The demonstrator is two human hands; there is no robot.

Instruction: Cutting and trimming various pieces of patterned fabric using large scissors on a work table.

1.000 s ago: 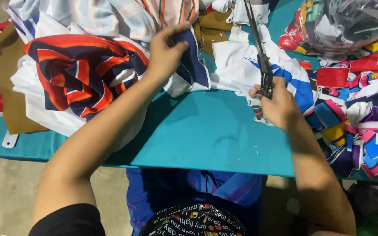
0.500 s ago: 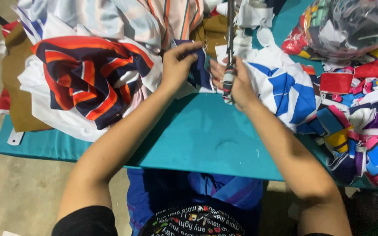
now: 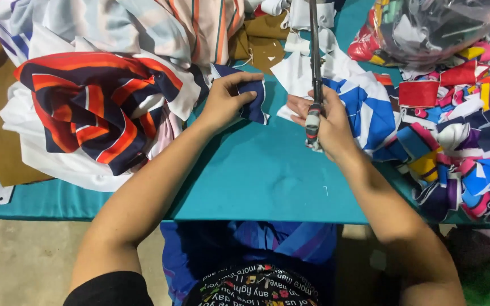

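Note:
My left hand point(image 3: 226, 101) grips a dark navy fabric piece with a white edge point(image 3: 254, 97) at the middle of the teal table point(image 3: 256, 175). Beside it, my right hand point(image 3: 325, 122) holds large scissors point(image 3: 315, 68) whose long blades point away from me, over white fabric scraps point(image 3: 299, 68). A blue and white patterned cloth point(image 3: 364, 107) lies just right of that hand. The two hands are close together, a few centimetres apart.
A big heap of striped navy, orange and white cloth point(image 3: 92, 107) fills the left side. Brown fabric point(image 3: 259, 45) lies at the back. Many small coloured cut pieces point(image 3: 460, 136) pile up on the right, with a clear plastic bag of scraps point(image 3: 426, 28) behind them.
My right hand has brought the scissors leftward toward the table's middle, turning the blades straight away from me. My left hand has pulled the navy piece off the heap toward the scissors.

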